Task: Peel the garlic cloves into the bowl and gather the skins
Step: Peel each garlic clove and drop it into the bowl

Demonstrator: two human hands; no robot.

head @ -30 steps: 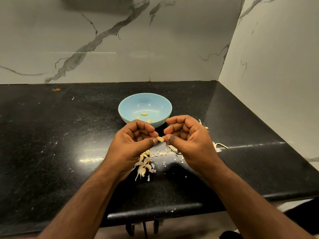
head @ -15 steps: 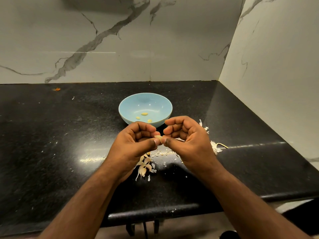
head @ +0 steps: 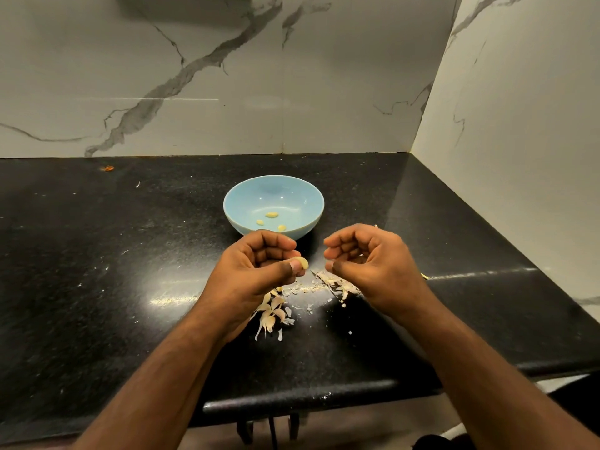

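A light blue bowl (head: 302,203) stands on the black counter (head: 130,254) and holds three peeled garlic cloves (head: 271,215). Just in front of it, my left hand (head: 256,271) pinches a peeled pale clove (head: 303,263) between thumb and fingers. My right hand (head: 367,258) hovers a little to the right of it with its fingers curled. A pale scrap of garlic skin (head: 361,254) shows inside those fingers. Loose skins (head: 271,315) lie on the counter under and between my hands.
More skin flakes (head: 337,285) are scattered under my right hand. Marble walls close the counter at the back and on the right. An orange speck (head: 108,168) lies far back left. The counter's front edge (head: 292,401) runs below my forearms.
My hands have come apart: the right hand pulled off to the right, away from the clove. The left hand keeps the clove, which now shows bare.
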